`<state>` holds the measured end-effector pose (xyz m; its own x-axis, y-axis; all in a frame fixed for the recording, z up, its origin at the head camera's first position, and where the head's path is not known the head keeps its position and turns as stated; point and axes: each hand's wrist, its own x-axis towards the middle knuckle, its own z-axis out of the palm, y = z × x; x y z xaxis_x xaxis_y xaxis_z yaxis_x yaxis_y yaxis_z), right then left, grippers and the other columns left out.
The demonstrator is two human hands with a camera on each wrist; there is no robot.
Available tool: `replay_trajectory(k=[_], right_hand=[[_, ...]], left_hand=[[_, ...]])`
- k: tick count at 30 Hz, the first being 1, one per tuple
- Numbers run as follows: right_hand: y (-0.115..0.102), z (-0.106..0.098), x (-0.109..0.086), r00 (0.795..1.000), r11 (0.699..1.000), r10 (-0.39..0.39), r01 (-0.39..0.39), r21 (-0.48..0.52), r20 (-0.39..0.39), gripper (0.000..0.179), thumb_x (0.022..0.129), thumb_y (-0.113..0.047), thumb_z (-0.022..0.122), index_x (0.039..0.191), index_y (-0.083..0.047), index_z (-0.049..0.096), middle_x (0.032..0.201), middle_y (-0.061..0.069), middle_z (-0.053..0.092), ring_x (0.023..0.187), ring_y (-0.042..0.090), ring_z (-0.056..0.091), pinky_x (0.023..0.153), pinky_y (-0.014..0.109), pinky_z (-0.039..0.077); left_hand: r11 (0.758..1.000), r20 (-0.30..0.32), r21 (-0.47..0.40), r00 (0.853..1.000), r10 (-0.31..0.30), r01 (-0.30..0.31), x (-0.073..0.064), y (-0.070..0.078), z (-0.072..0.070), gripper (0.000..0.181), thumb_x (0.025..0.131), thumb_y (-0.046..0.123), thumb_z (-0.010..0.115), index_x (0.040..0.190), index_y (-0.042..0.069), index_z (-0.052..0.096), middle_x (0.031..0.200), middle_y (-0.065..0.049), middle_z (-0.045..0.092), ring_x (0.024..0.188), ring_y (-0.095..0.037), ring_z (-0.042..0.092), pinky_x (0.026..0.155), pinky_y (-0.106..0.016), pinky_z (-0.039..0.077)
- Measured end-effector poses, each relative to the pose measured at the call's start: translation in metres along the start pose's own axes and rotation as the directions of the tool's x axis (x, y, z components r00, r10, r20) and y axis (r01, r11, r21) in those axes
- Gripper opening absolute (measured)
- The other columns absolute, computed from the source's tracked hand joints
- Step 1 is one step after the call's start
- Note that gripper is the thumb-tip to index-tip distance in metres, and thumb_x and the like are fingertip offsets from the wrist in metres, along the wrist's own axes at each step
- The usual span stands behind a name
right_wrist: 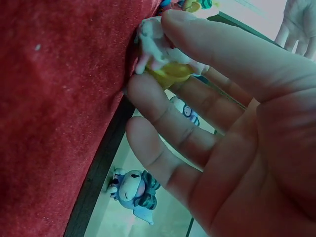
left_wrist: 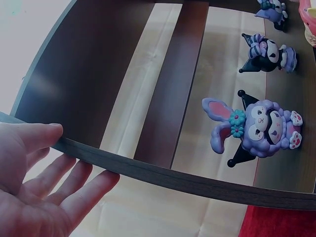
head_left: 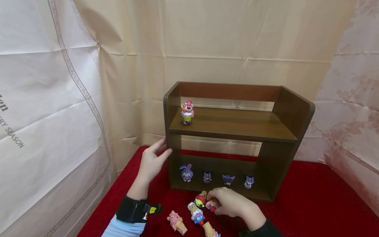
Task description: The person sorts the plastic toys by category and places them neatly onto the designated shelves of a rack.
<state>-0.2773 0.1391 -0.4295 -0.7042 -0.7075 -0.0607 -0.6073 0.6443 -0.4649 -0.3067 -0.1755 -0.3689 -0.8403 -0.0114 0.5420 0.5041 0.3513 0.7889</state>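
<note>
A brown two-tier wooden shelf (head_left: 237, 126) stands on a red cloth. My left hand (head_left: 153, 162) touches the front edge of its left side panel, fingers nearly straight; the left wrist view shows thumb and fingertips at that edge. My right hand (head_left: 232, 203) is low in front of the shelf, pinching a small ice-cream-cone figurine (right_wrist: 173, 74) between thumb and fingers, partly hidden by them. Beside it on the cloth lie a red-and-yellow figurine (head_left: 200, 199), a blue-faced cone figurine (head_left: 196, 214), a pink bear cone figurine (head_left: 177, 222) and another cone (head_left: 209, 229).
A pink bear figurine in a yellow cup (head_left: 187, 113) stands at the left of the upper tier. Along the lower tier stand several purple figurines, including a rabbit-eared one (head_left: 186, 173) at the left and a striped one (head_left: 249, 182) at the right. Beige cloth (head_left: 222, 39) hangs behind.
</note>
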Motion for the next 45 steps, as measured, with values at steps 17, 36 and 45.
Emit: replay_trajectory(k=[17,36,45], right_hand=[[0.002,-0.001,-0.002,0.996,0.998,0.068,-0.067,-0.022,0.064,0.036,0.082,-0.015,0.085,0.117,-0.017,0.074,0.11,-0.009,0.066,0.097,0.005,0.056,0.083,0.032,0.053],[0.006,-0.005,-0.004,1.0,1.0,0.015,-0.016,0.024,0.017,0.032,0.082,-0.018,0.085,0.111,-0.017,0.071,0.094,-0.016,0.061,0.08,0.004,0.053,0.069,0.026,0.048],[0.011,-0.009,-0.006,0.999,0.992,-0.005,0.011,0.124,-0.053,0.032,0.082,-0.025,0.087,0.108,-0.018,0.071,0.09,-0.015,0.062,0.074,0.004,0.055,0.066,0.026,0.05]], left_hand=[[1.0,0.004,0.0,1.0,-0.011,0.011,0.0,0.0,0.0,0.052,0.097,0.017,0.071,0.147,0.012,0.057,0.143,-0.009,0.06,0.122,-0.028,0.064,0.09,-0.042,0.057],[1.0,-0.006,-0.01,1.0,-0.005,0.005,-0.001,0.0,0.0,0.052,0.096,0.017,0.072,0.146,0.01,0.057,0.142,-0.012,0.06,0.122,-0.032,0.063,0.088,-0.043,0.057],[1.0,-0.002,-0.002,1.0,-0.01,0.01,0.0,0.0,0.0,0.051,0.097,0.017,0.071,0.146,0.011,0.058,0.141,-0.01,0.061,0.121,-0.027,0.064,0.089,-0.04,0.058]])
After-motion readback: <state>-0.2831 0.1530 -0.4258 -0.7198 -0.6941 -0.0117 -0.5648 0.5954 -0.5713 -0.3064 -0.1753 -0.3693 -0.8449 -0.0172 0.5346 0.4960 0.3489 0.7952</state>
